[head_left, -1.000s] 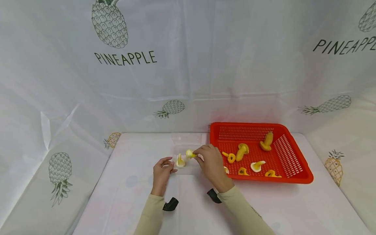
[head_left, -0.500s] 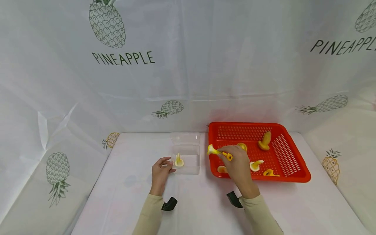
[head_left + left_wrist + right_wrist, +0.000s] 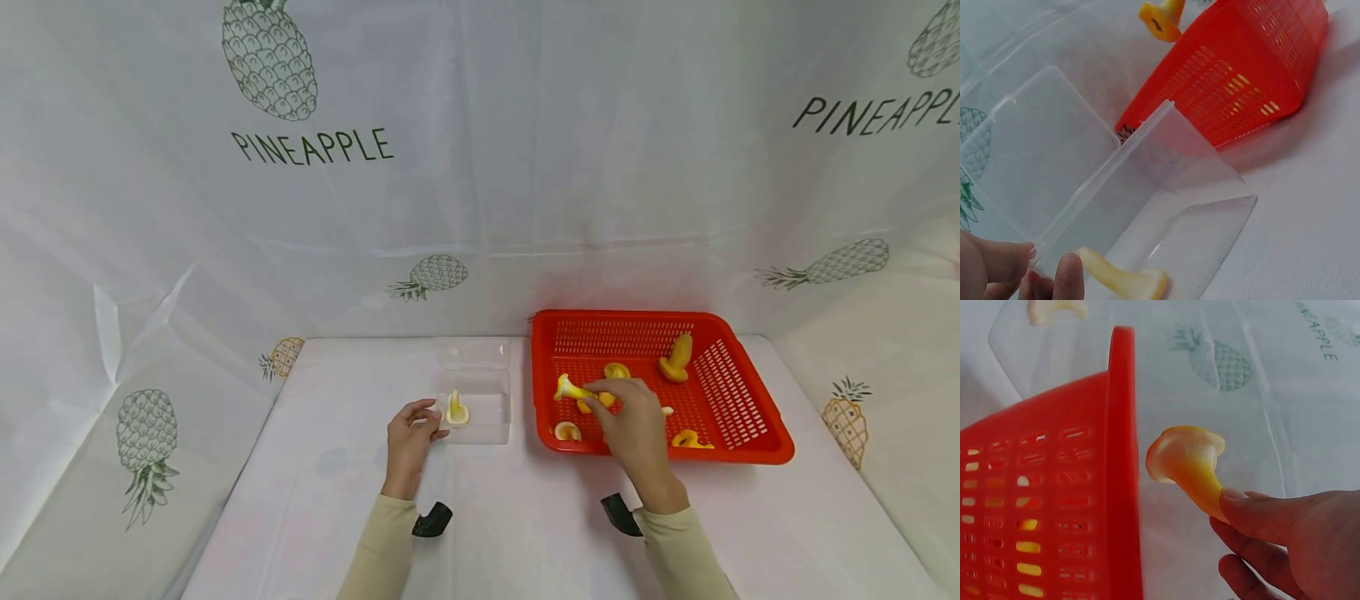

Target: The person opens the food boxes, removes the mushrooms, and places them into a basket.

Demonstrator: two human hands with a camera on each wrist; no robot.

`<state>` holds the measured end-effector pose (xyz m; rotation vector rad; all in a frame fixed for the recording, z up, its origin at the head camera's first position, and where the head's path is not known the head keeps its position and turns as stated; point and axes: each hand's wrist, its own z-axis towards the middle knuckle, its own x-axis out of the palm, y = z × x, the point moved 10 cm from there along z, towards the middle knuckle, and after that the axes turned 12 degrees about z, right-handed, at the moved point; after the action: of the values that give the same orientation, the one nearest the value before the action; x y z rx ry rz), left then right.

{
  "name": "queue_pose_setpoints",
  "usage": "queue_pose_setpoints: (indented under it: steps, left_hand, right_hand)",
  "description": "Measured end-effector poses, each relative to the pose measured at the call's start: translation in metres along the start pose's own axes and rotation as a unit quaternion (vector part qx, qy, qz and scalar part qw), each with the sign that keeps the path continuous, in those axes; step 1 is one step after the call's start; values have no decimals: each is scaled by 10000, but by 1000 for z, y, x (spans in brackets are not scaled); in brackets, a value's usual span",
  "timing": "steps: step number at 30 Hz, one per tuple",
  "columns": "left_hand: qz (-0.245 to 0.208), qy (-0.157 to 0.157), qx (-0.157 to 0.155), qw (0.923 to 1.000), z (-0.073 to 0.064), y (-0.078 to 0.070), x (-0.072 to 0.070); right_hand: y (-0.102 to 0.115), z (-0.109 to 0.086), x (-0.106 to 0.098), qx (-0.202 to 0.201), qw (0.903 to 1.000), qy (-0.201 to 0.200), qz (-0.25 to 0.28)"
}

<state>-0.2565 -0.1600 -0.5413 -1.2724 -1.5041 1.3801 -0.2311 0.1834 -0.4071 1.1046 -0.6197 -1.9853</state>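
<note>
My right hand (image 3: 637,437) pinches the stem of a yellow mushroom piece (image 3: 572,388), its pale cap pointing left, above the left part of the red basket (image 3: 778,446). In the right wrist view the thumb and fingertips grip the stem end of that piece (image 3: 1191,465). My left hand (image 3: 407,450) holds the left rim of a clear plastic box (image 3: 491,408), whose lid (image 3: 471,354) is folded back. Inside the box, at its left side, lies one pale yellow mushroom piece (image 3: 457,410); the left wrist view shows it near my fingertips.
Several mushrooms lie in the basket, among them a whole mushroom (image 3: 677,358) at the back right and a halved piece (image 3: 567,432) at the front left. My right hand hides some. A white sheet printed with pineapples (image 3: 438,277) hangs behind the table.
My right hand has moved right, from over the clear box to over the basket, still pinching the mushroom piece. My left hand has stayed at the box.
</note>
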Motion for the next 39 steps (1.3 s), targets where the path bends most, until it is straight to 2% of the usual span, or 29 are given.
queue_pose_setpoints:
  steps: [5, 16, 24, 31, 39]
  left_hand:
    - [43, -21, -60, 10000, -2, -1, 1]
    - [51, -43, -179, 9998, -4, 2, -2]
    - [56, -24, -166, 9998, 0, 3, 0]
    - [21, -23, -104, 9999, -1, 2, 0]
    - [-57, 21, -92, 9999, -3, -1, 1]
  right_hand:
    - [-7, -1, -2, 86, 9999, 12, -79]
    - [-19, -7, 2, 551, 9982, 130, -180]
    - [-20, -6, 1, 467, 9987, 51, -196]
    - [-23, -4, 4, 574, 9971, 412, -289]
    - [-20, -5, 10, 535, 9972, 484, -209]
